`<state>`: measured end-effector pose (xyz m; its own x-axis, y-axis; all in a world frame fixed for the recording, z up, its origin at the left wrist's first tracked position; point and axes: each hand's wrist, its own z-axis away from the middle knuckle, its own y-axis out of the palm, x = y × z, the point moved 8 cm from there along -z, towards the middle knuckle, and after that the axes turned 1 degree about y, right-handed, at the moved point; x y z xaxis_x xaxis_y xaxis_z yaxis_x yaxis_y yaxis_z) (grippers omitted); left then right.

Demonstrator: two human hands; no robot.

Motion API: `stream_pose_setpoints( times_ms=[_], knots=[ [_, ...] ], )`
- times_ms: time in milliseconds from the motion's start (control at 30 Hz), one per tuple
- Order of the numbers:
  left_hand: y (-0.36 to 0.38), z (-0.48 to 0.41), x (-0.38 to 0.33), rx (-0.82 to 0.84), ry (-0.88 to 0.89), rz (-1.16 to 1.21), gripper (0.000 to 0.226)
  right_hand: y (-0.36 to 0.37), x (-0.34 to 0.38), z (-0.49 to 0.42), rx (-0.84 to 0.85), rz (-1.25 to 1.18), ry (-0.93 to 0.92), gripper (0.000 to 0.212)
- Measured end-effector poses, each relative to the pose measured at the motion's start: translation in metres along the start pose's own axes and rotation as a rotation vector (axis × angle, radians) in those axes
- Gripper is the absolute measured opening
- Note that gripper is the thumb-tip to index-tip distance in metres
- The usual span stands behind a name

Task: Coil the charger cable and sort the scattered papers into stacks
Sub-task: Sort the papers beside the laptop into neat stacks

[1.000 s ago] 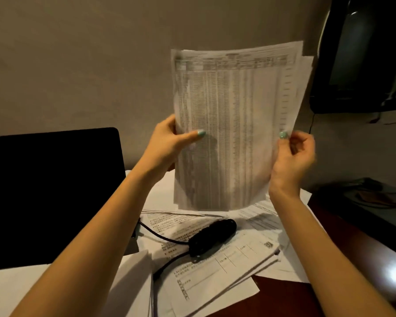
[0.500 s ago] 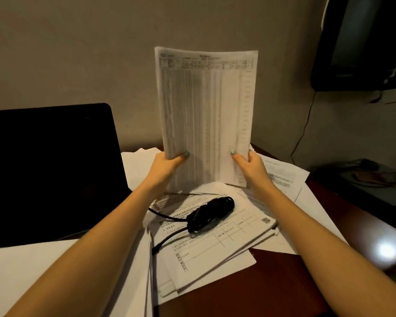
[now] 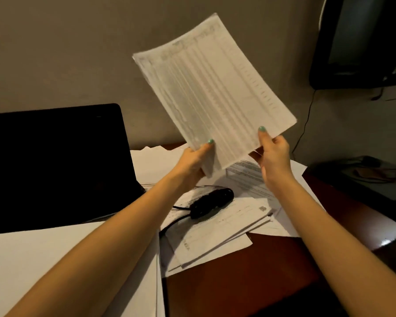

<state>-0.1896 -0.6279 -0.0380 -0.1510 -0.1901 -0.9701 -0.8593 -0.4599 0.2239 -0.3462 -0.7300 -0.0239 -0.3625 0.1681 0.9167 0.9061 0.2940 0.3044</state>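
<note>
Above the dark red-brown wooden surface (image 3: 249, 282), we hold a sheaf of white printed table sheets (image 3: 215, 88), its top leaning left. Our left grip (image 3: 192, 161) clasps its lower left corner, our right grip (image 3: 274, 154) pinches its lower right edge, thumbs in front. Below them, the bundled black charger cable (image 3: 212, 200) lies on scattered white papers (image 3: 215, 236), beside an open black laptop (image 3: 55, 163).

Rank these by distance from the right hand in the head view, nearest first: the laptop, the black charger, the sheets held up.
1. The held sheets: the right hand pinches their lower edge, so they touch.
2. The black charger: lower down, to the hand's left.
3. The laptop: far over on the left side.
</note>
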Motion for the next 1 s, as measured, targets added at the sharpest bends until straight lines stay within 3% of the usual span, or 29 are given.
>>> stream_pose_setpoints(
  times_ms=[67,200,333,500,667,867,1000],
  knots=[
    [0.018,0.018,0.005,0.154,-0.039,-0.074,0.029,-0.009,0.010,0.009,-0.047,0.040,0.003,0.047],
    [0.022,0.047,-0.021,0.166,0.014,-0.071,0.018,-0.022,0.030,0.027,-0.074,-0.005,-0.007,0.016],
    [-0.014,0.071,-0.057,-0.022,0.074,0.017,0.012,-0.025,0.040,0.055,-0.002,-0.020,0.001,0.007],
    [-0.107,0.117,-0.098,-0.366,0.169,0.079,0.013,-0.003,0.040,0.100,0.224,0.075,0.001,0.010],
    [-0.185,0.192,-0.118,-0.596,0.138,-0.268,0.012,0.035,0.035,0.140,0.373,0.107,0.036,0.016],
    [-0.225,0.278,-0.147,-0.637,0.260,-0.530,0.018,0.073,0.030,0.179,0.456,0.104,0.090,0.021],
    [-0.237,0.328,-0.148,-0.588,0.092,-0.803,0.007,0.092,0.023,0.200,0.537,0.177,0.122,0.005]
  ],
)
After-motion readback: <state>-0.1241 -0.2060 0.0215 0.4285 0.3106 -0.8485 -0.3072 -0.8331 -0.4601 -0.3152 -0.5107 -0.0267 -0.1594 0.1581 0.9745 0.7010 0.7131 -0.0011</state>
